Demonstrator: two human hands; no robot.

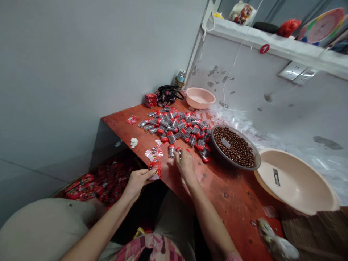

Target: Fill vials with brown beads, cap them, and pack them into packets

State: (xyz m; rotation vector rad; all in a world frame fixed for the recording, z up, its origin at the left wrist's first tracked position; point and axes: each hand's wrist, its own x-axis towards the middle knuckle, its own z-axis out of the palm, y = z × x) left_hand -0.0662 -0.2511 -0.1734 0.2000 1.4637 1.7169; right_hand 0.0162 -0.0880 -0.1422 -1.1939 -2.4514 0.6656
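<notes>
At the red counter, the left hand closes its grip on a red sachet; the right hand pinches a small red-capped tube in a tight grip.

Two grey walls meet in the corner before you. The wall on your left is smooth, and the wall on your right is blotched with peeling patches. Above a double wall socket, a white ledge runs along it. A red-brown wooden bench fills the corner.
</notes>
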